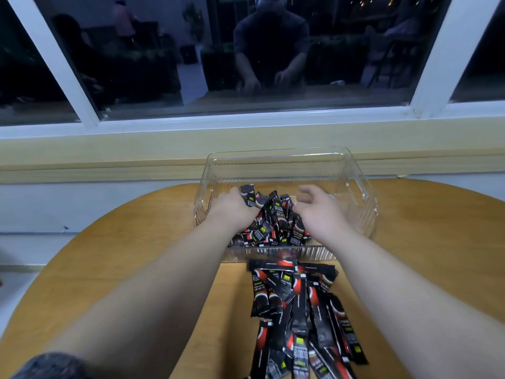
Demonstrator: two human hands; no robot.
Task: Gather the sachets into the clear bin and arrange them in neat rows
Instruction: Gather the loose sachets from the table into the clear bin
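Note:
A clear ribbed plastic bin (358,187) stands at the far side of the round wooden table. Inside it lies a jumbled heap of black and red sachets (276,222). My left hand (235,207) is in the bin's left part and grips a bunch of these sachets, some sticking up past its fingers. My right hand (318,207) hovers over the heap's right side with fingers loosely spread, holding nothing. A second pile of the same sachets (300,310) lies loose on the table just in front of the bin, between my forearms.
The wooden table (423,255) reaches to both sides of the bin. Behind the bin runs a pale yellow sill (109,154) below a white-framed window (68,64) with dark glass showing reflections.

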